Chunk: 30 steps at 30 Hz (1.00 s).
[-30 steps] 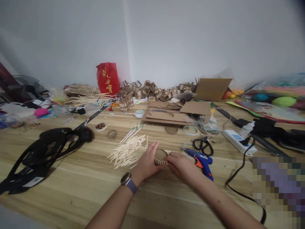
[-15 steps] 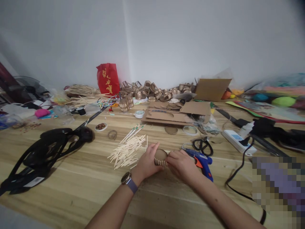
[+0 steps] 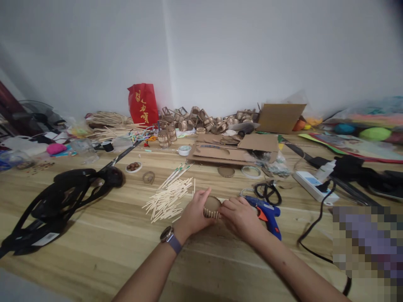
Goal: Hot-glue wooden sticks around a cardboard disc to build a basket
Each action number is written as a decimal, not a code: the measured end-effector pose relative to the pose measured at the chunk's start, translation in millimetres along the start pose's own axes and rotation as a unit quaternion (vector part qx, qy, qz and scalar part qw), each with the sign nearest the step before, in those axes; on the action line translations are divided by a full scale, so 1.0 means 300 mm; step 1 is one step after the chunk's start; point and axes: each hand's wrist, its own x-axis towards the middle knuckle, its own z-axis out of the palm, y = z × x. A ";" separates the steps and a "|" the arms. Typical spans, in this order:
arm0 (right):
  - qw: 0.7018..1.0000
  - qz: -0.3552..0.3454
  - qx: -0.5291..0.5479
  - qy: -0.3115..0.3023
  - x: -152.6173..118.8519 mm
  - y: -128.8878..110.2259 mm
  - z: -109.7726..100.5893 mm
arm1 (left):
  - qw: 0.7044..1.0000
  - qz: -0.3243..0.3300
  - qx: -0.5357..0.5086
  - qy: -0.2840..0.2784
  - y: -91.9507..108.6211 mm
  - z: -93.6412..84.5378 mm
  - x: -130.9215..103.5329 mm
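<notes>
A round cardboard piece (image 3: 212, 204) with short wooden sticks set along its edge is held just above the table between my hands. My left hand (image 3: 195, 213) wraps round its left side, thumb at the far edge. At the right edge, the fingers of my right hand (image 3: 241, 217) are pinched together against the sticks; whatever lies between the fingertips is hidden. A loose pile of short wooden sticks (image 3: 170, 199) lies left of my left hand. Just beyond my right wrist rests a blue glue gun (image 3: 267, 208) with an orange trigger.
Cardboard sheets (image 3: 220, 153) lie further back, with a cardboard ring (image 3: 226, 171) before them. Small stick-sided baskets (image 3: 201, 119) are heaped by the wall near a red bag (image 3: 142, 104). Black straps (image 3: 63, 201) lie left; a white power strip (image 3: 315, 188) and cable are right.
My hands and the round cardboard piece are almost still. The right hand's fingers have shifted very slightly at the edge.
</notes>
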 end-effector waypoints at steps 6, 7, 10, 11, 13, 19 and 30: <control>1.000 -0.001 0.010 -0.001 -0.003 0.003 -0.002 | 1.000 -0.006 0.001 0.002 0.000 -0.001 -0.002; 1.000 0.000 0.011 0.001 -0.004 0.004 0.000 | 1.000 -0.007 0.002 0.002 -0.002 0.000 -0.002; 1.000 -0.001 0.014 0.006 -0.006 0.006 0.007 | 1.000 -0.007 0.001 0.001 -0.007 0.003 -0.002; 1.000 -0.001 0.013 0.010 -0.006 0.007 0.010 | 1.000 -0.007 -0.001 0.001 -0.008 0.004 -0.001; 1.000 -0.002 0.010 0.023 -0.007 0.009 0.014 | 1.000 -0.010 -0.001 0.000 -0.008 0.005 0.000; 0.999 -0.007 0.009 0.036 -0.006 0.010 0.015 | 1.000 -0.010 0.002 0.000 -0.003 0.003 0.001; 0.998 0.033 0.037 -0.045 -0.001 0.005 -0.027 | 1.000 0.002 0.029 -0.009 -0.013 -0.006 -0.005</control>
